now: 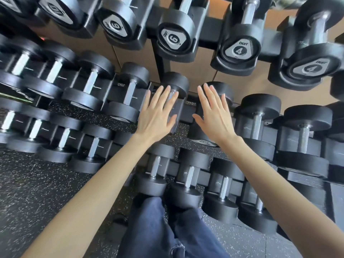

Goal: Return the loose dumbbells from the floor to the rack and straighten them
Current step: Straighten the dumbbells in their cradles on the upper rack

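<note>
Looking down, I see black rubber floor (37, 183) flecked with white at the left and bottom, and a tan wall (186, 69) behind the rack (158, 58). The rack's 3 tiers of black dumbbells run across the whole view. On the top tier, the end caps read 6 (173, 39), 4 (239, 50) and 4 (310, 68); the caps further left are too blurred to read.

My left hand (156, 116) is flat and open, fingers spread, holding nothing. It lies over a middle-tier dumbbell (175, 84), my fingertips (168, 88) reaching its far head and my palm covering most of the handle. Just left of it stands a neighbouring dumbbell (130, 94), apart from my thumb.

My right hand (214, 114) is likewise open and empty, fingers together and stretched out. It covers the next dumbbell (221, 89) to the right, whose far head shows past my fingertips; its near head peeks out under my wrist. I cannot tell whether either palm is pressing down or just hovering close.

Further right, 2 larger dumbbells (258, 116) sit in their cradles, well clear of my hand. The bottom tier (188, 175) is partly hidden by my forearms, and my blue jeans (152, 229) cover the floor below it. The rack's far left and right ends are cut off by the edges.
</note>
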Action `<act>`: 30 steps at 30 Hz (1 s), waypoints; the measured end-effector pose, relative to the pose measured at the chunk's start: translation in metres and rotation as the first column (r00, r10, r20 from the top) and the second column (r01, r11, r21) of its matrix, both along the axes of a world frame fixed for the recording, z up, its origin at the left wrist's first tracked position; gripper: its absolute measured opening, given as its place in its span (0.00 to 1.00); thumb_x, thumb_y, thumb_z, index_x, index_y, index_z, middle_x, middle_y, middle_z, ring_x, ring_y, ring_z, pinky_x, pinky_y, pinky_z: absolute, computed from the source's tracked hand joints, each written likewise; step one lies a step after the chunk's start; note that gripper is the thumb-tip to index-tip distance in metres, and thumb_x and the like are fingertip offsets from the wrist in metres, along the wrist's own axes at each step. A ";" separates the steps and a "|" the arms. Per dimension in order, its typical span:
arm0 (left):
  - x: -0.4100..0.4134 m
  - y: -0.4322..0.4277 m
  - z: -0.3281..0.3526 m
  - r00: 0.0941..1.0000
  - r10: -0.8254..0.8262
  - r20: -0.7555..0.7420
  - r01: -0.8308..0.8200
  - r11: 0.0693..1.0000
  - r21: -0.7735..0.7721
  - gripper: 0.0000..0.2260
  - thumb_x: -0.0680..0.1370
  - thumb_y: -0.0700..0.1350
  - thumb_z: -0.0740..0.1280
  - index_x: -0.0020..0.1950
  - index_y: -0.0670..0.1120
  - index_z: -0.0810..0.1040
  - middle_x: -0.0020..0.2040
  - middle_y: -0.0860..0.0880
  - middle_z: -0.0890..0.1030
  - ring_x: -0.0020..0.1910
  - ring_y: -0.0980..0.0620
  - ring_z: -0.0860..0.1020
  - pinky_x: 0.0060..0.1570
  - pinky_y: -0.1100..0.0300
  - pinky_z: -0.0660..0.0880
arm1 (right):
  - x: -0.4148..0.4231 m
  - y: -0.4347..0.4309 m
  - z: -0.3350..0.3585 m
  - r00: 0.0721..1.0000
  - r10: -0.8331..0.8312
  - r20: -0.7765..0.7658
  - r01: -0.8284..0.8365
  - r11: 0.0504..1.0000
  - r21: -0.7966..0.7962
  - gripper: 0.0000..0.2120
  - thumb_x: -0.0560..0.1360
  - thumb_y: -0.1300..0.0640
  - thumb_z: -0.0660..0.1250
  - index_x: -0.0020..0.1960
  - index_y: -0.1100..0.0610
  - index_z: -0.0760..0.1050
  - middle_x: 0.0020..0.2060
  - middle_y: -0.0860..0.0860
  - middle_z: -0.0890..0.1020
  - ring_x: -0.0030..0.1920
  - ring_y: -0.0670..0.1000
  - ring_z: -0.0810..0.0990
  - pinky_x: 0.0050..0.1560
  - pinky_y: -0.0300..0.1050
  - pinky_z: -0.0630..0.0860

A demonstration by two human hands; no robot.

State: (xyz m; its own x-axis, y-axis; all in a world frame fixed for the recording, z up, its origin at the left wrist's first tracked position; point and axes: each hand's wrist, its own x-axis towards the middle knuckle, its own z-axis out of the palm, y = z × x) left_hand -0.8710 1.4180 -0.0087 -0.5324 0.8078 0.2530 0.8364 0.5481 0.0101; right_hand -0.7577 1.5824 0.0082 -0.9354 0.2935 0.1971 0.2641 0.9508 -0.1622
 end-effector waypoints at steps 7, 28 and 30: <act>-0.075 0.000 0.022 0.997 -0.059 -0.040 0.059 0.998 0.014 0.26 0.77 0.52 0.54 0.74 0.45 0.62 0.74 0.41 0.64 0.73 0.41 0.62 0.70 0.42 0.56 | -0.059 -0.004 0.011 0.999 -0.052 -0.010 0.052 0.998 -0.035 0.36 0.74 0.56 0.66 0.75 0.58 0.51 0.75 0.56 0.56 0.75 0.56 0.53 0.72 0.60 0.53; -0.226 0.112 0.053 0.960 -0.275 0.053 0.261 0.947 0.189 0.23 0.81 0.43 0.59 0.76 0.50 0.59 0.77 0.48 0.58 0.75 0.46 0.56 0.57 0.47 0.74 | -0.200 0.072 0.009 0.968 -0.221 -0.119 0.204 0.969 -0.137 0.37 0.73 0.58 0.68 0.75 0.61 0.50 0.74 0.57 0.60 0.72 0.56 0.61 0.70 0.50 0.62; -0.229 0.122 0.055 0.961 -0.267 0.074 0.249 0.950 0.189 0.24 0.80 0.45 0.61 0.75 0.51 0.60 0.77 0.48 0.58 0.75 0.45 0.55 0.54 0.46 0.76 | -0.209 0.084 0.007 0.963 -0.232 -0.134 0.206 0.961 -0.184 0.38 0.73 0.58 0.68 0.75 0.61 0.50 0.73 0.56 0.61 0.71 0.56 0.62 0.68 0.49 0.64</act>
